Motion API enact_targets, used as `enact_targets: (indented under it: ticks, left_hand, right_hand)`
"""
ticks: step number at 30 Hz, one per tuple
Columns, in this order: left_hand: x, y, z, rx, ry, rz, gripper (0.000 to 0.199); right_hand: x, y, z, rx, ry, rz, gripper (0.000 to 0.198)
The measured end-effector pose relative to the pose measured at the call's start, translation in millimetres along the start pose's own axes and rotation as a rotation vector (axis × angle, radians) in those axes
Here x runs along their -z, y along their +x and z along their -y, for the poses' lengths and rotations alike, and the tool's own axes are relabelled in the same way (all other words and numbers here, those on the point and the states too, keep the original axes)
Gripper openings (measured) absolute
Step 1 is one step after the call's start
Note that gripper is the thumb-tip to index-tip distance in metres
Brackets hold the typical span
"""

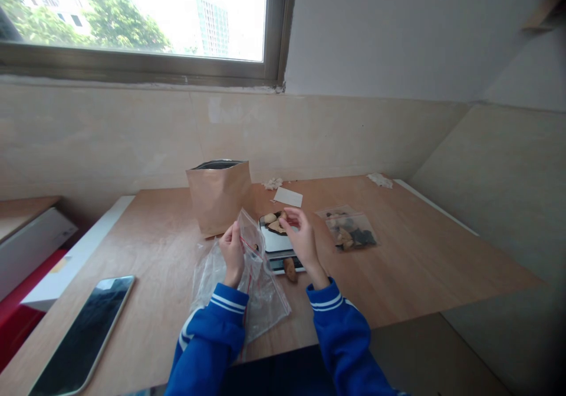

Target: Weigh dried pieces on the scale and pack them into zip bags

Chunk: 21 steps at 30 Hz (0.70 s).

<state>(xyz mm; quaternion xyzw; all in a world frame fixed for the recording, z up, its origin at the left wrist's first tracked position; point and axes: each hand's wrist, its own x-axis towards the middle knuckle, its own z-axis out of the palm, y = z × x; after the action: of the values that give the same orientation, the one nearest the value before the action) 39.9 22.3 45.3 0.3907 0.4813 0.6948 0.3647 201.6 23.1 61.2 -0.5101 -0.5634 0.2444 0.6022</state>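
My left hand (233,251) pinches the upper edge of a clear zip bag (267,299) with a red seal line. More clear plastic bags lie under it on the table. Over a small white kitchen scale (276,243), my right hand (303,235) has its thumb and forefinger closed round a brownish piece that looks like dried mushroom (283,214). Several similar pale and dark pieces (270,218) rest on the scale's plate, partly hidden by my fingers. One brown piece (290,270) leans at the front of the scale, over its display.
Behind the left hand stands an open brown paper pouch (221,198). To the right lies a sealed clear bag of dried pieces (349,229). A white card (288,197) and crumpled tissue (379,180) are near the wall. A phone (86,331) lies at left.
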Motion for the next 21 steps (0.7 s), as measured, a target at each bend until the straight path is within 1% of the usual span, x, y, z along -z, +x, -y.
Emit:
enact_targets:
  ticks: [1,2,5,7,9,11,15,17,19,21]
  left_hand:
    - [0,0,-1,-0.005,0.0,0.003,0.046]
    - [0,-1,-1,-0.009,0.004,0.011,0.046]
    - [0,-1,-2,-0.014,0.017,0.035,0.043]
    - [0,-1,-1,-0.01,0.017,0.034,0.043]
    - [0,0,0,0.001,0.015,0.017,0.044]
    - [0,0,2,0.016,0.011,0.011,0.044]
    - [-1,-1,5,0.014,-0.009,0.023,0.044]
    - [0,-2,5,0.0,-0.026,0.025,0.046]
    - [0,-3,4,-0.02,-0.043,0.02,0.047]
    - [1,-4,2,-0.047,-0.052,0.011,0.047]
  right_hand:
    - [-7,2,11,0.008,0.062,0.029,0.034]
    - [-14,4,21,0.024,0.103,0.088,0.036]
    - [-23,5,41,0.08,0.123,0.262,0.036]
    - [-16,1,42,0.098,0.077,0.266,0.029]
    - [-2,-9,34,0.103,-0.009,0.205,0.025]
    - [16,-23,22,0.114,-0.142,0.187,0.024]
    - [42,-58,-3,0.144,-0.485,0.327,0.018]
    - [48,-73,-11,0.139,-0.637,0.376,0.026]
    - [50,-82,-15,0.131,-0.747,0.394,0.033]
    - [51,-88,-18,0.136,-0.802,0.399,0.031]
